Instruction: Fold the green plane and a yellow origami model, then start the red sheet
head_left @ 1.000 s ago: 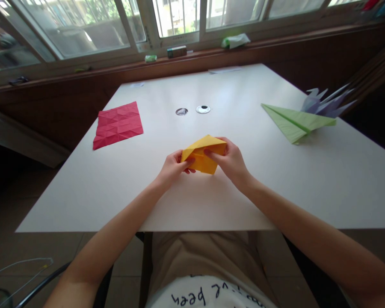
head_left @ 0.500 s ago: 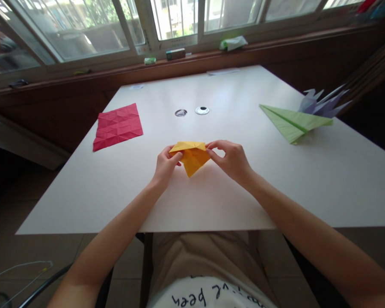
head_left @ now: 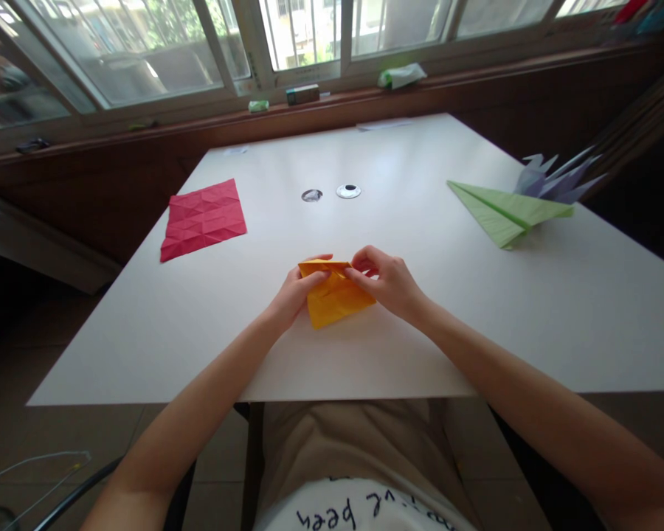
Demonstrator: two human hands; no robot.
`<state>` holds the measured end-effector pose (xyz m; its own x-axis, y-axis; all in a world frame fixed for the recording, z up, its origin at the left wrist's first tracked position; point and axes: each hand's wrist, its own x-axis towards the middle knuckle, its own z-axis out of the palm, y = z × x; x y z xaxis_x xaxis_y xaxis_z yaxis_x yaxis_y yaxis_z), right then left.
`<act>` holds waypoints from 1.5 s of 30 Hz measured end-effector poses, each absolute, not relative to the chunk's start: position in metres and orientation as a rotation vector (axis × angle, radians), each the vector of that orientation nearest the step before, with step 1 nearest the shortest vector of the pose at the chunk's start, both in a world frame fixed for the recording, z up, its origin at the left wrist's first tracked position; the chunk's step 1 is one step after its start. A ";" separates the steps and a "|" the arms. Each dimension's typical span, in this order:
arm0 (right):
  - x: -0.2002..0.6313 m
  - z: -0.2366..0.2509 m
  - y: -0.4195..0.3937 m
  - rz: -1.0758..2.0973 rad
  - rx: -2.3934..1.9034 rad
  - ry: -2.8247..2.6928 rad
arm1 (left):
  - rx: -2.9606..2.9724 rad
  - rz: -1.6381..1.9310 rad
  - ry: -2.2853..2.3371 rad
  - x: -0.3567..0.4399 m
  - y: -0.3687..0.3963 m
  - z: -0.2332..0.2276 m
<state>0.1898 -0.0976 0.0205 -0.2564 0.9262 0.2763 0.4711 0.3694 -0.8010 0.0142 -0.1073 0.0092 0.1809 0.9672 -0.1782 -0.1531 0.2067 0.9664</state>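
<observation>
A folded sheet of yellow origami paper (head_left: 337, 299) is held up over the near middle of the white table (head_left: 199, 332). My left hand (head_left: 299, 289) grips its left side, thumb on the near face and fingers behind. With thumb and fingertips, my right hand (head_left: 386, 279) pinches the upper right edge. Along the top runs a narrow fold, partly covered by my thumbs. The lower part hangs toward me as a broad flap. Fingers behind the paper are mostly hidden.
Creased red paper (head_left: 204, 217) lies at the left. A green paper plane (head_left: 509, 214) and purple folded paper (head_left: 553, 181) are at the right. Two small round items, one silvery disc (head_left: 312, 195) and one white disc with a black spot (head_left: 348, 192), lie beyond my hands.
The yellow paper has turned and come slightly lower; its pointed lower flap now shows as a wider face. My left thumb has moved inward, and my right hand has shifted left along the top edge.
</observation>
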 end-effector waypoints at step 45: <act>0.194 0.027 -0.099 0.816 -0.968 -1.902 | 1.024 0.958 0.946 0.010 -0.106 0.005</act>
